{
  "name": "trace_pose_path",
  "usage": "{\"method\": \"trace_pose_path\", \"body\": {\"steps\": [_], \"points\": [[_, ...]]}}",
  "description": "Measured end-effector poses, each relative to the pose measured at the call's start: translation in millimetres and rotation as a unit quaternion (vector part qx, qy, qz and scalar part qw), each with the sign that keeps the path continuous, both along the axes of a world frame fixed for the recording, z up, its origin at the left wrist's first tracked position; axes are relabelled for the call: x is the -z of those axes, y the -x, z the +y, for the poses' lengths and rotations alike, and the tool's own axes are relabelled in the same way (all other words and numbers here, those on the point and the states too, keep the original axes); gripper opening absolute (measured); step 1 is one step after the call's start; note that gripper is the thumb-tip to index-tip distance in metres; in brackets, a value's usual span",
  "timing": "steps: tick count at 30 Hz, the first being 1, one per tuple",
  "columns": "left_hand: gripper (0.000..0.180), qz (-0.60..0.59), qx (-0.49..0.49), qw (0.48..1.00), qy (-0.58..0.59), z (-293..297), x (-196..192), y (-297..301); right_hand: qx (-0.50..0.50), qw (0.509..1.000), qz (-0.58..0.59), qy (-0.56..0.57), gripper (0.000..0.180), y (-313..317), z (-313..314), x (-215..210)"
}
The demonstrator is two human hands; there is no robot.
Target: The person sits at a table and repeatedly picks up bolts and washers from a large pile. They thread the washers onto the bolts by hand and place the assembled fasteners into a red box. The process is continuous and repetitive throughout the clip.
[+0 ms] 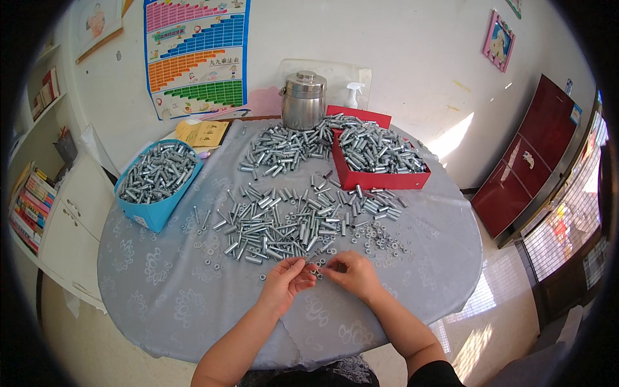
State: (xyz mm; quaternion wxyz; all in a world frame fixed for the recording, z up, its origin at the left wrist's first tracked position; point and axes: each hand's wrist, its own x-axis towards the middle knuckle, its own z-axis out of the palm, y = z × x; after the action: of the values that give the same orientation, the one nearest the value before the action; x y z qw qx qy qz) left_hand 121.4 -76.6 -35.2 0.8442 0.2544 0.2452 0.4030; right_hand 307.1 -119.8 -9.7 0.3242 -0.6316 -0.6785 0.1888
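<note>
My left hand (285, 282) and my right hand (351, 272) meet just above the near part of a round table with a grey patterned cloth (193, 303). Between their fingertips is a small silver metal sleeve (316, 269) with a washer; both hands pinch it. Right in front of them lies a wide heap of silver metal sleeves and bolts (290, 222). Loose washers and nuts (380, 245) are scattered to the right of the heap.
A blue box (157, 177) full of metal parts sits at the left, a red box (377, 158) full of them at the back right. A steel canister (303, 100) and spray bottle (352, 95) stand by the wall. White cabinet with books at left; red cabinet at right.
</note>
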Motion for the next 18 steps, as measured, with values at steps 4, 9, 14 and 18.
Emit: {"method": "trace_pose_path", "body": {"steps": [4, 9, 14, 18], "points": [[0.014, -0.024, -0.005, 1.0, -0.004, 1, -2, 0, -0.07, 0.984, -0.129, -0.101, 0.022, 4, 1, 7], [0.014, -0.052, 0.03, 0.998, 0.003, 0, 3, -2, -0.035, 0.998, -0.007, -0.047, 0.025, 5, 2, 13], [0.016, -0.004, 0.031, 0.999, -0.009, -1, 0, -1, 0.033, 0.95, 0.311, -0.002, 0.019, -5, 4, 6], [0.016, 0.037, 0.035, 0.998, -0.033, -3, 1, -3, -0.017, 0.912, 0.409, -0.029, 0.02, -6, 4, 1]]}}
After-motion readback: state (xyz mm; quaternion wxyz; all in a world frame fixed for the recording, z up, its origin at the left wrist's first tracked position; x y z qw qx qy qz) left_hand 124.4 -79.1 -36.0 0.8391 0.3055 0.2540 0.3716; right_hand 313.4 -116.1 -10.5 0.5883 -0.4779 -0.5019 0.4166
